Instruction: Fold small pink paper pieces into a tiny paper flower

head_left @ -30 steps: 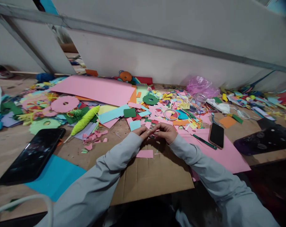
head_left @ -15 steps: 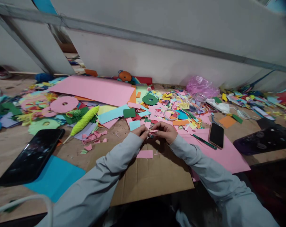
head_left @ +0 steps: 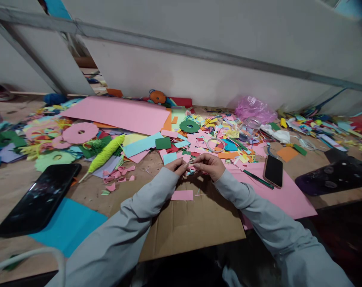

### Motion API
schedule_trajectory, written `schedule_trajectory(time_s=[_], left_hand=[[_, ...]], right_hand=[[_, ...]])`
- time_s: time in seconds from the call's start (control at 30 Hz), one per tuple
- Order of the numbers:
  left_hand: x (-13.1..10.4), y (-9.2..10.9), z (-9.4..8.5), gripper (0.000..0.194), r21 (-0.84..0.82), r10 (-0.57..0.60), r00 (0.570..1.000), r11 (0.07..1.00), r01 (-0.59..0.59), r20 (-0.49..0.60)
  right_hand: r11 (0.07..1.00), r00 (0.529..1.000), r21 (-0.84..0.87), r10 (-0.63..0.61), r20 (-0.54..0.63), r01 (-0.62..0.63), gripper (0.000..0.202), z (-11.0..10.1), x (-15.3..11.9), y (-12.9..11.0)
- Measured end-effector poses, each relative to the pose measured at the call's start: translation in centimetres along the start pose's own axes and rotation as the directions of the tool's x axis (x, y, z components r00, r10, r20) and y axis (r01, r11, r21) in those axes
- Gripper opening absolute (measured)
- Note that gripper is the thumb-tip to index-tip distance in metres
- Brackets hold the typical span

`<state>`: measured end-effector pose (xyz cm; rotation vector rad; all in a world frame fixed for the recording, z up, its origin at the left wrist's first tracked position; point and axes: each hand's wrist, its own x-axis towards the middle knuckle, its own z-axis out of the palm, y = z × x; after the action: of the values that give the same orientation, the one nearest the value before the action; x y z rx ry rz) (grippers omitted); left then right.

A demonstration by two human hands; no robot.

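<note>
White panels (head_left: 187,65) stand behind a table (head_left: 91,189) strewn with paper scraps (head_left: 195,140) as I operate from a distance. My left hand (head_left: 178,166) and right hand (head_left: 210,164) are close together over the far end of a cardboard sheet (head_left: 195,229), both curled inward; I cannot tell what, if anything, either grip holds. A pink strip (head_left: 182,195) lies on the cardboard sheet, just nearer me.

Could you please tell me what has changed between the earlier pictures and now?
The fingertips of the left hand and right hand have parted slightly; whether they took up or let go of anything is too small to tell. The pink strip, the cardboard and the green pen stayed as they were.
</note>
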<state>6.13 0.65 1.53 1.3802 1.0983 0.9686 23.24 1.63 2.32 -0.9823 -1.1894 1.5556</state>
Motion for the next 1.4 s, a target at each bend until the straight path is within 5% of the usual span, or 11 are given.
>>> schedule_trajectory(time_s=[0.13,0.47,1.4], left_hand=[[0.0,0.3,-0.2,0.037,-0.188,-0.098,0.995,0.977,0.102,0.032],[0.4,-0.4,-0.3,0.042,-0.228,-0.168,0.973,0.952,0.202,0.161],[0.4,-0.7,-0.4,0.035,-0.180,-0.156,0.973,0.966,0.187,0.173]], right_hand=[[0.999,0.999,-0.025,-0.031,-0.011,0.031,0.029,0.1,0.0,-0.1],[0.994,0.995,-0.054,-0.099,0.010,0.099,0.025,0.3,-0.3,-0.1],[0.982,0.993,-0.149,-0.120,0.001,0.119,0.022,0.3,-0.6,-0.3]])
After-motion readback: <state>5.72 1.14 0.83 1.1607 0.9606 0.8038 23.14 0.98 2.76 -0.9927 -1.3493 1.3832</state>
